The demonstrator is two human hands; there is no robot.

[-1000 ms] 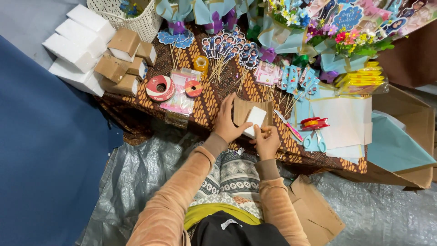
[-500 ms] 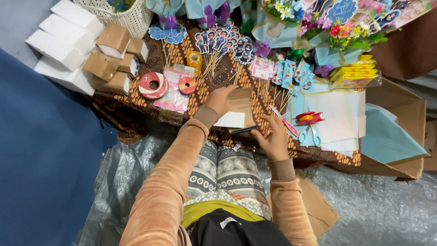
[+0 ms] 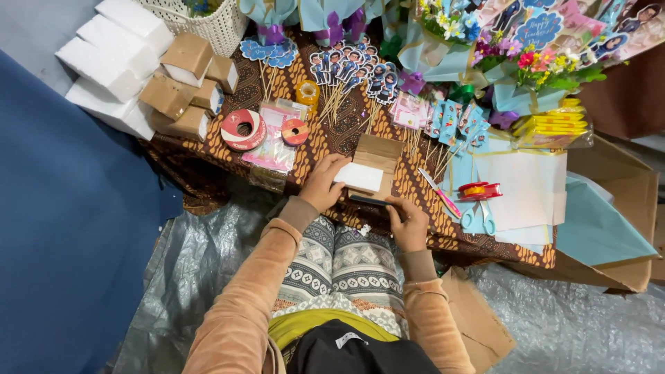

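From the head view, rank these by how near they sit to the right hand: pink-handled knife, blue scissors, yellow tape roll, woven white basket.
Measured from the right hand:
1. Pink-handled knife, just up and to its right.
2. Blue scissors, farther right.
3. Yellow tape roll, up-left, mid table.
4. Woven white basket, far top-left corner.

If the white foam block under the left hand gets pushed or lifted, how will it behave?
The white foam block probably lifts very lightly. Flat-sided, it should slide across the brown paper rather than roll. Its soft edges may dent under the left hand.

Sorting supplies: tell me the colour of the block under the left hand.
White, on brown card; the block under the left hand shows in the head view.
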